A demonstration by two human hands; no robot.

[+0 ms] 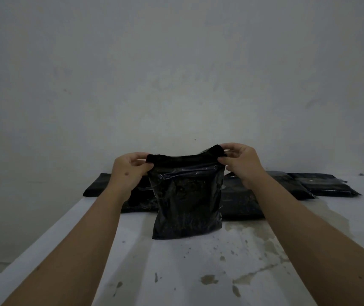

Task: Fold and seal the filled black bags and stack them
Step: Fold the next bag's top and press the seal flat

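A filled black bag (187, 202) stands upright on the white table (176, 272), its bottom edge resting on the surface. My left hand (129, 167) pinches the bag's top left corner. My right hand (241, 161) pinches the top right corner, held a little higher. The top edge stretches between both hands and a shiny strip runs across the bag just below it. Behind this bag, several flat black bags (240, 204) lie on the table near the wall.
More flat black bags lie at the far left (99, 184) and the far right (324, 184) along the wall (176, 74). The table's left edge (33, 246) runs diagonally. Dark stains and specks (243, 277) mark the near table surface.
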